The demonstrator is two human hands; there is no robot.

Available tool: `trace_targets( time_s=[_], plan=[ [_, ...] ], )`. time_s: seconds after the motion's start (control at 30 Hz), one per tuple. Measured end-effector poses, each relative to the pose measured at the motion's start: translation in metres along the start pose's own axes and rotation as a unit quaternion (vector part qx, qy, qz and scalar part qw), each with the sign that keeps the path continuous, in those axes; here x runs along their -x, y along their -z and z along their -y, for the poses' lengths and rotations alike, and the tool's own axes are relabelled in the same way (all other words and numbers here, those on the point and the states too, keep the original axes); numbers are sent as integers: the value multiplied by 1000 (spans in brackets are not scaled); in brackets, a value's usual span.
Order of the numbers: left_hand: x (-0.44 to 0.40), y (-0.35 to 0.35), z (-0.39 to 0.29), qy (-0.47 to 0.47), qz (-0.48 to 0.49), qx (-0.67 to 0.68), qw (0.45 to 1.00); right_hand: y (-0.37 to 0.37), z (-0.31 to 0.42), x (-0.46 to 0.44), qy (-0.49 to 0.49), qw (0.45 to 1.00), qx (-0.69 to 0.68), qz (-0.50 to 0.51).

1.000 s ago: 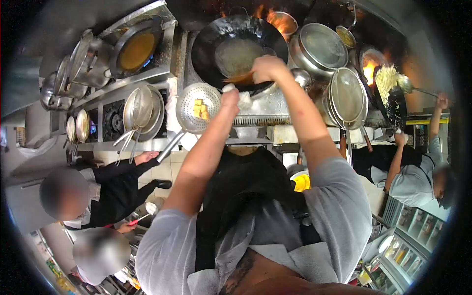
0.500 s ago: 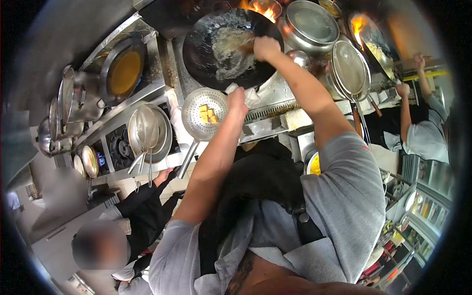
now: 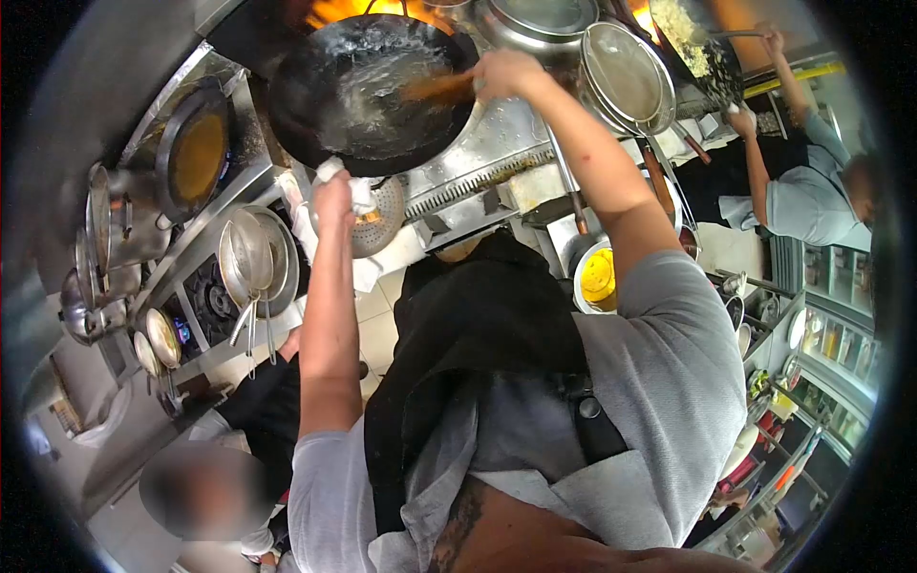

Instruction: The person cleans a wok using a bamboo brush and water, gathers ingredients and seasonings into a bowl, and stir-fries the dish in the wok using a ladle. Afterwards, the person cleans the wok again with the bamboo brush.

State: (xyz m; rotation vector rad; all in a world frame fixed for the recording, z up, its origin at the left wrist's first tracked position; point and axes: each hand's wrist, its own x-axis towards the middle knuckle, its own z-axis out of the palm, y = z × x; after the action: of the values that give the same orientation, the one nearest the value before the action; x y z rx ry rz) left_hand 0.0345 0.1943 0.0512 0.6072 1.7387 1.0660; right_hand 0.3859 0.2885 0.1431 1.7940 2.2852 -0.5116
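Observation:
A large black wok (image 3: pixel 315 105) with steaming, swirling liquid stands over flames. My left hand (image 3: pixel 334 198) is closed on a white cloth (image 3: pixel 362 196) at the wok's near rim. In my right hand (image 3: pixel 506 76) is a brown brush (image 3: pixel 439 88), held at the wok's right side with its bristles over the liquid, blurred by motion. A perforated ladle (image 3: pixel 382 224) with yellow-brown pieces lies just beyond my left wrist, partly hidden by it.
To the left are a pan of brown oil (image 3: pixel 199 158), wire strainers (image 3: pixel 250 253) and pots. Strainers (image 3: pixel 623 76) rest on a pot at right. A yellow-filled container (image 3: pixel 598 275) sits below my right arm. A co-worker (image 3: pixel 812 181) cooks at far right; another person (image 3: pixel 267 411) stands lower left.
The view has shifted, so the wok appears further left. My right hand and the brush have swept about inside the wok, and the liquid swirls. My left hand has stayed at the rim.

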Motion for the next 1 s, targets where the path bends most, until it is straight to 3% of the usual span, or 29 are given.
trace_targets(
  time_s=[0.13, 0.23, 0.37, 0.5, 0.57, 0.67, 0.73, 0.8, 0.83, 0.9, 0.93, 1.0],
  plan=[
    [38, -5, -33, -41, -15, -28, 999, 19, -37, 5, -44, 994, 16, -101],
    [63, -18, -59, -63, -58, -48, 995, 14, -49, -8, -8, 989, -25, -145],
    [68, -33, -71, -144, -134, -195, 961, -9, -43, -45, 0, 991, -37, -131],
    [119, -68, -95, -261, -196, -347, 879, -24, -32, -52, -37, 986, -95, -132],
    [140, -83, -90, -310, -203, -367, 853, -28, -28, -45, -61, 980, -136, -130],
    [175, -98, -76, -321, -171, -363, 858, -36, -33, -36, -104, 953, -240, -151],
    [174, -95, -40, -363, -159, -347, 850, -37, -33, -20, -138, 862, -480, -85],
    [172, -90, -5, -391, -142, -317, 852, -59, -9, -6, -158, 656, -727, -129],
    [167, -84, 18, -409, -132, -297, 852, -67, 8, 0, -128, 600, -783, -106],
    [174, -82, 33, -414, -147, -302, 846, -76, 59, 15, -61, 631, -763, -127],
    [175, -84, 35, -391, -141, -251, 874, -80, 88, 24, -16, 642, -751, -151],
    [163, -77, 35, -330, -130, -197, 914, -81, 101, 49, 115, 772, -618, -98]
  ],
)
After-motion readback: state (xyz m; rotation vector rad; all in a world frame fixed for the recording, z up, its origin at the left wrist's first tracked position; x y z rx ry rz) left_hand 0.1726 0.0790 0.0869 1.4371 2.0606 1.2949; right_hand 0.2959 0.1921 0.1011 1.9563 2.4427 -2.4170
